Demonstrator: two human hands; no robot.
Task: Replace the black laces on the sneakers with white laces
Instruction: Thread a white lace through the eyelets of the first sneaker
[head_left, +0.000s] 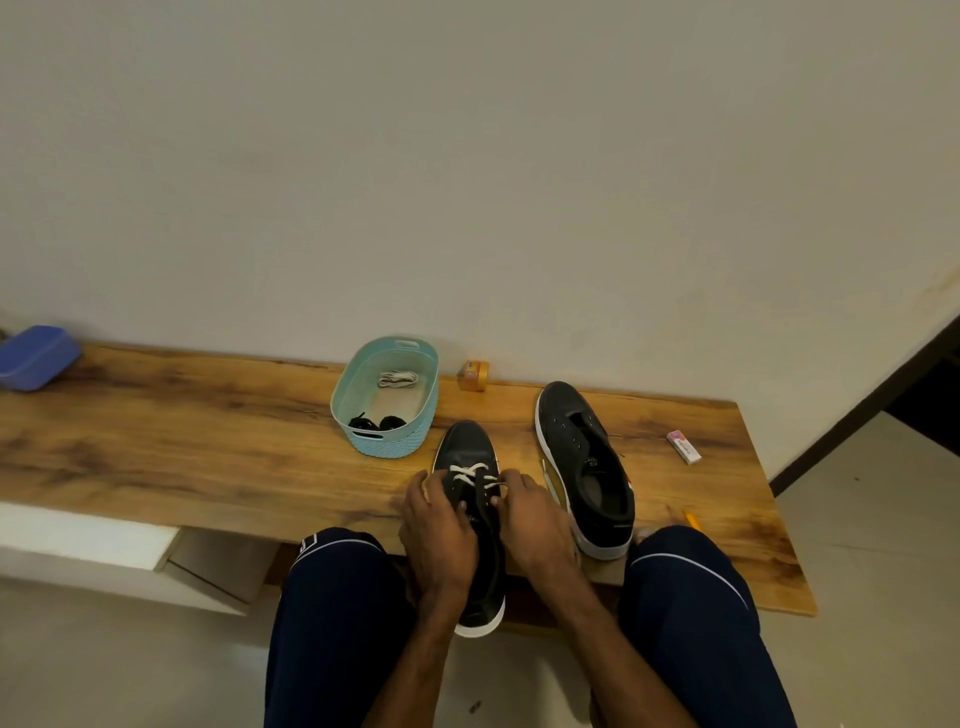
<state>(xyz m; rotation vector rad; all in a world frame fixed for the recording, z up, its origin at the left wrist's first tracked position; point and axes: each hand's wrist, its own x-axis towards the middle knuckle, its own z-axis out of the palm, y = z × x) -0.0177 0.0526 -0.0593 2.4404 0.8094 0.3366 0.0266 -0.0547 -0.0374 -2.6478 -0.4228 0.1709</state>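
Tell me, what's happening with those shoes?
A person sits at a wooden table putting a white lace into the near shoe. The left hand and the right hand each pinch the lace at the sides of the shoe, and only the first couple of crossings by the toe are done. The other shoe lies to the right with no lace at all. The blue basket holds the black laces and a spare white lace.
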